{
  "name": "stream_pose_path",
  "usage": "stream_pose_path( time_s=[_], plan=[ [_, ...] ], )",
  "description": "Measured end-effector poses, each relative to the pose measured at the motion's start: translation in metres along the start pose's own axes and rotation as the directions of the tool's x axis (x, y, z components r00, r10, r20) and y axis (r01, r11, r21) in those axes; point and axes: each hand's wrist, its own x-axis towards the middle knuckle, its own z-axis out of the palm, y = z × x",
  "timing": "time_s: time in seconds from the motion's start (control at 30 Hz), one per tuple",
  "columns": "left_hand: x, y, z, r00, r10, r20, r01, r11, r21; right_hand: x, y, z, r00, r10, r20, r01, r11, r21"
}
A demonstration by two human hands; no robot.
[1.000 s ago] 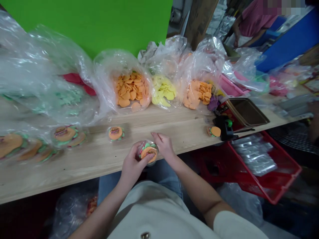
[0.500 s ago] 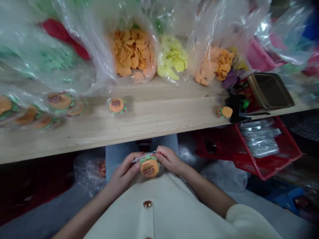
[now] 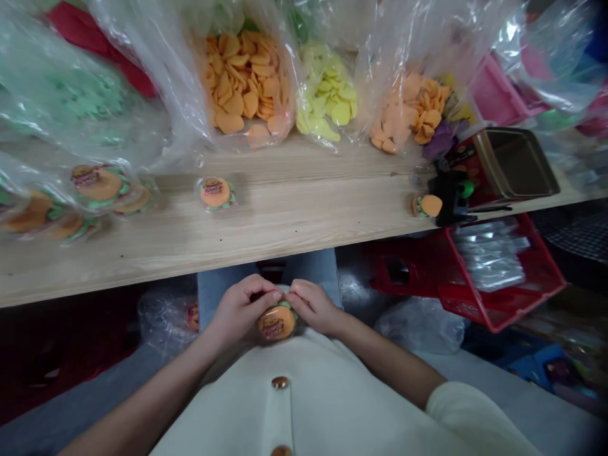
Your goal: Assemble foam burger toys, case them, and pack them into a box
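Note:
Close to my body, below the table edge, is a clear plastic packet with a toy burger (image 3: 277, 322) in it, orange on top with green frills and a printed burger picture. My left hand (image 3: 244, 305) pinches the packet's upper edge from the left. From the right, my right hand (image 3: 312, 304) pinches the same edge, its fingertips almost meeting the left ones. The pinched edge is mostly hidden by the fingers. On the table lies another packed burger (image 3: 216, 192), and several more packed burgers (image 3: 102, 185) are piled at the left.
Along the back of the table (image 3: 266, 228) stand clear bags of orange pieces (image 3: 247, 82), yellow pieces (image 3: 332, 101) and green pieces (image 3: 90, 95). A black tape dispenser-like device (image 3: 446, 196) sits by a brown-lidded box (image 3: 517, 161). A red crate (image 3: 546, 278) holds clear plastic sleeves (image 3: 491, 256).
My fingers have drawn closer together along the packet's upper edge, the left hand now covering more of it. The burger has tilted slightly. The whole view has shifted a little.

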Motion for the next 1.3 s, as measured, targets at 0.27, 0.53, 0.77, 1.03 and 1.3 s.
stream_pose_path(
  time_s=[0.27,0.53,0.77,1.03,1.3],
  plan=[
    [-0.005,0.001,-0.017,0.972,-0.012,0.233,0.092,0.937,-0.336,0.009,-0.009,-0.008,0.998,0.053,-0.027,-0.052,0.998,0.047],
    [-0.009,-0.005,0.005,0.977,-0.163,-0.138,0.048,0.796,-0.603,-0.003,-0.001,0.002,0.96,0.256,-0.114,-0.243,0.963,0.117],
    [-0.02,-0.007,0.018,0.971,-0.186,-0.15,0.026,0.706,-0.707,-0.009,0.0,0.006,0.968,0.121,-0.218,-0.112,0.992,0.056],
    [-0.005,0.003,-0.03,0.981,0.049,0.189,0.015,0.947,-0.322,0.0,-0.018,-0.008,0.997,-0.004,0.08,0.012,0.995,-0.103],
    [-0.017,-0.005,-0.03,0.995,-0.017,0.099,0.036,0.981,-0.193,0.001,-0.02,0.007,0.985,0.014,0.173,0.007,0.993,-0.117]
  ],
)
